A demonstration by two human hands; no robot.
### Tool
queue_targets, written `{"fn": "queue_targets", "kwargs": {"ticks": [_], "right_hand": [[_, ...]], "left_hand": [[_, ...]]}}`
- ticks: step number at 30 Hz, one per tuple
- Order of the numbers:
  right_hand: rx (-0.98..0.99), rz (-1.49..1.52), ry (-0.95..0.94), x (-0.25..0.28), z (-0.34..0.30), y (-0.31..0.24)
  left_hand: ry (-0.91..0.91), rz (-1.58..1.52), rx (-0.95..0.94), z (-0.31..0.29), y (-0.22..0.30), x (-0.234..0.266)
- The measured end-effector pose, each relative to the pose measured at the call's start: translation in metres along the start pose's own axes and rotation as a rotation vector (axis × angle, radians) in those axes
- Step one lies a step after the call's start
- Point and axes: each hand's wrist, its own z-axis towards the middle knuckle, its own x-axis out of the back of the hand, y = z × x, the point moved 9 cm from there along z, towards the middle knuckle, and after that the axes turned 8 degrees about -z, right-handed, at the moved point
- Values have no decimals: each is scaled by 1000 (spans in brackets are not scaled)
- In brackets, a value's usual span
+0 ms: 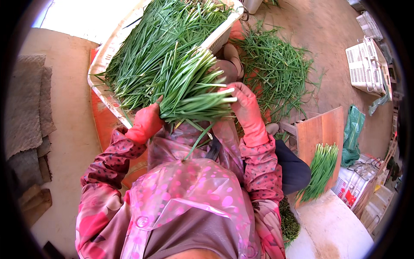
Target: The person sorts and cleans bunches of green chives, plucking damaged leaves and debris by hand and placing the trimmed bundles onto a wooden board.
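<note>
Chive bunch (189,93), centre frame, held over the lap in front of the white crate (101,64). Left hand (145,123) clamped round its base, right hand (246,103) w/ fingers pinching the side stalks. Step looks like evening/gathering the bunch; next prob needs stalks squared up, grip kept tight.

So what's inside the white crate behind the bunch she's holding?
The white crate is piled with loose green chives. Its bottom cannot be seen under them, and the held bunch covers its near right part.
</note>
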Motion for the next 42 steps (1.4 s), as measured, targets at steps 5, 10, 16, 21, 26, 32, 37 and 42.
{"fn": "queue_targets", "kwargs": {"ticks": [5,10,16,21,26,32,37,42], "right_hand": [[-145,-217,479,90,-24,1],[-139,-775,171,45,-28,-1],[190,-1445,40,23,-12,18],[142,-1403,420,90,-32,-12],[-417,-1191,524,160,-67,3],[-501,-572,292,69,-54,43],[-399,-699,535,120,-60,54],[-385,-933,795,218,-99,13]], "left_hand": [[-34,28,45,-2,10,9],[-49,32,50,-2,8,5],[-35,35,31,0,15,9],[-44,32,47,-3,13,7],[-51,22,43,-2,9,3],[-58,29,49,-1,11,3],[-42,17,56,-2,6,1],[-57,13,45,0,11,2]]}}
